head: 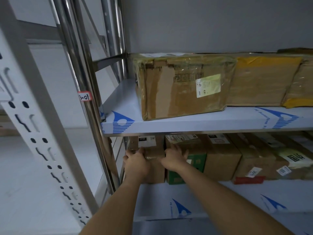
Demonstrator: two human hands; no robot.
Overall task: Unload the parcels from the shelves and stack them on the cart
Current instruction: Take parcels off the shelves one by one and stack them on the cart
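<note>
I hold box (153, 156) between both hands | left hand (137, 161) grips its left corner | right hand (175, 158) flat on its right side, beside green box (194, 167)

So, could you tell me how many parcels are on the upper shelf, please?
3 in view: a taped box at the left, a flatter brown parcel beside it, and one with yellow tape at the frame's right edge. More may lie beyond.

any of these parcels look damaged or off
Yes: the large tape-wrapped brown cardboard box on the upper shelf looks battered, with torn outer paper near its top edge and wrinkled tape. Nothing spilled.
</note>
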